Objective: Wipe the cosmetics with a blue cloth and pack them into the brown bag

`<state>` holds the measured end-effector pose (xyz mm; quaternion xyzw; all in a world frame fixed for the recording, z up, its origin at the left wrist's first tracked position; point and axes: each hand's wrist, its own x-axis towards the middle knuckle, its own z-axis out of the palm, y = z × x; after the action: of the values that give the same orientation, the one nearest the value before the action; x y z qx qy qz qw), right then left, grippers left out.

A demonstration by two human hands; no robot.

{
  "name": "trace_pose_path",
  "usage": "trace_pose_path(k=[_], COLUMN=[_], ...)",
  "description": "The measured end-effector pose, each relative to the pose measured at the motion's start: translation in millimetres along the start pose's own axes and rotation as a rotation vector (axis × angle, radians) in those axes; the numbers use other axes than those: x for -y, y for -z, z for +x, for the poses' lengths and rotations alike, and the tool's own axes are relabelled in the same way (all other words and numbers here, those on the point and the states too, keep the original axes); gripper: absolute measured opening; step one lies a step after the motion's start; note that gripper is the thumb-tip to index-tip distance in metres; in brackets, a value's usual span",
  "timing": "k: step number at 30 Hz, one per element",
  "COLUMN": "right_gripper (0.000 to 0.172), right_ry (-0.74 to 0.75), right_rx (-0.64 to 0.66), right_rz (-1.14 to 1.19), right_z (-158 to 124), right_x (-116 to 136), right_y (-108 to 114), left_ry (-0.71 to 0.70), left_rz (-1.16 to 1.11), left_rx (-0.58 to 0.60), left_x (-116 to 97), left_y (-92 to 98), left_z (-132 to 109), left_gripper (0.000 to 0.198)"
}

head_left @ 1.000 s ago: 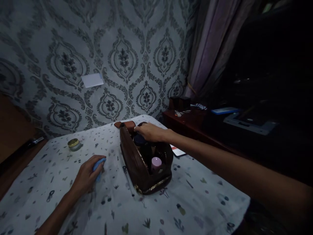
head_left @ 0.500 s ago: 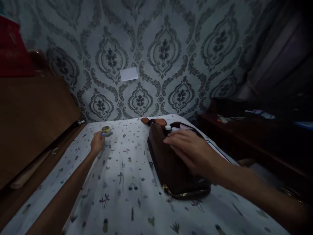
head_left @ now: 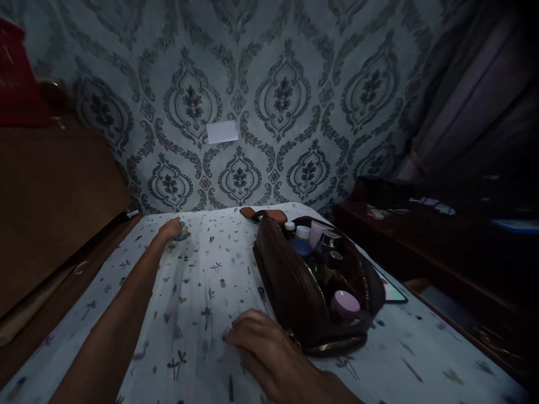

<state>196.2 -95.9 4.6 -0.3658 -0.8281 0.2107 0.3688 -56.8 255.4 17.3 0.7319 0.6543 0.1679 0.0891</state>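
Note:
My left hand (head_left: pixel 170 229) is stretched out to the far left of the sheet, fingers closed round a small round jar (head_left: pixel 182 231) with blue and gold colouring; the fingers hide much of it. My right hand (head_left: pixel 263 348) hovers over or rests on the sheet just in front of the bag, fingers loosely bent and slightly apart, nothing visible in them. The brown toiletry bag (head_left: pixel 290 280) stands unzipped. Inside are a white-capped blue bottle (head_left: pixel 302 241), a pale pink tube (head_left: pixel 318 233), a dark-capped bottle (head_left: pixel 329 241) and a pink jar (head_left: pixel 345 303).
A patterned white sheet (head_left: pixel 210 292) covers the bed. Behind the bag lies an orange-brown strap-like item (head_left: pixel 275 216). A tablet (head_left: pixel 393 292) sits right of the bag. Brown board (head_left: pixel 59 207) borders the left; a dark red cabinet (head_left: pixel 379 235) stands at right.
My right hand has come away from the bag's opening, down and left to the sheet, uncovering the contents. My left hand has shifted slightly up and now covers part of the gold-topped jar.

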Motion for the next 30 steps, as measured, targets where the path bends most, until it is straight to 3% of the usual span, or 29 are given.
trace_pose_path(k=[3, 6, 8, 13, 16, 22, 30], right_gripper=[0.024, 0.022, 0.023, 0.026, 0.028, 0.031, 0.030], right_ry=[-0.043, -0.179, -0.270, -0.417, -0.456, -0.498, -0.511], right_rx=[-0.063, -0.100, -0.124, -0.185, -0.200, -0.234, -0.208], right_rz=[0.110, 0.155, 0.178, 0.332, 0.382, 0.435, 0.439], right_z=[6.5, 14.1, 17.6, 17.3, 12.9, 7.0, 5.6], right_x=[-20.9, -36.7, -43.1, -52.6, -59.0, -70.5, -69.1], right_y=[-15.9, -28.3, -35.3, -49.0, -52.1, -50.0, -48.5], left_ry=[-0.014, -0.031, -0.050, -0.127, -0.141, -0.116, -0.107], left_rz=[-0.014, -0.034, -0.043, -0.037, -0.020, 0.040, 0.032], left_rx=[0.023, 0.004, -0.015, -0.007, 0.018, 0.043, 0.200], left_x=[11.8, 23.4, 27.2, 20.7, 14.3, 11.2, 19.0], left_y=[14.8, 23.8, 20.6, -4.9, -8.5, 5.3, 22.6], left_z=[1.5, -8.2, -19.8, -54.9, -73.2, -106.3, -160.8], left_gripper=[0.036, 0.034, 0.028, 0.042, 0.042, 0.039, 0.024])
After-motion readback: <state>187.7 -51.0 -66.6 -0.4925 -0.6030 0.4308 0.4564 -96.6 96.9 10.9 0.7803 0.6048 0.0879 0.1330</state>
